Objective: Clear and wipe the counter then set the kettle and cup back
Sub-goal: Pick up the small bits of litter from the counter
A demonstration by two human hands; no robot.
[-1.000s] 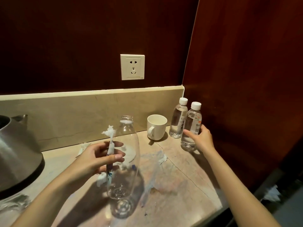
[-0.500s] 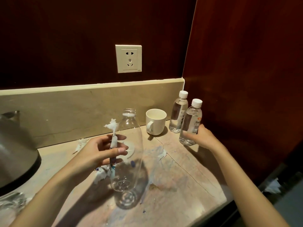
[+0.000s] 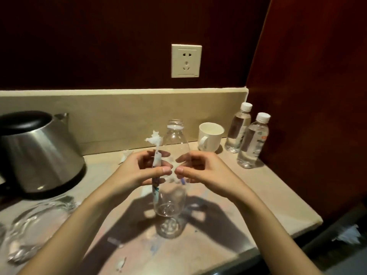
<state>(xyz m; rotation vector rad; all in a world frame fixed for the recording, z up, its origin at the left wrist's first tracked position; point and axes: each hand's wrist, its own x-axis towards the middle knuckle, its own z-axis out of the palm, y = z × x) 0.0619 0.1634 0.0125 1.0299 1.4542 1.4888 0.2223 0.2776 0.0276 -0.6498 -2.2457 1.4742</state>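
Your kettle (image 3: 37, 153): steel body, black lid and base, upright at tabletop's (image 3: 258, 199) left rear, spout toward wall. Your cup (image 3: 211, 136): white mug, upright, handle facing you, at rear beside two capped water bottles. Your empty bottle (image 3: 170, 197): clear, uncapped, held upright above tabletop centre. Tabletop: beige stone, smeared, littered with white paper scraps (image 3: 121, 262) and clear plastic wrap (image 3: 37, 225) at front left.

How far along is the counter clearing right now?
Early. Done: nothing visibly. In hand: both hands, left and right, hold the empty bottle with a twisted paper scrap. Left: kettle, cup, water bottles, scraps, wiping the counter.
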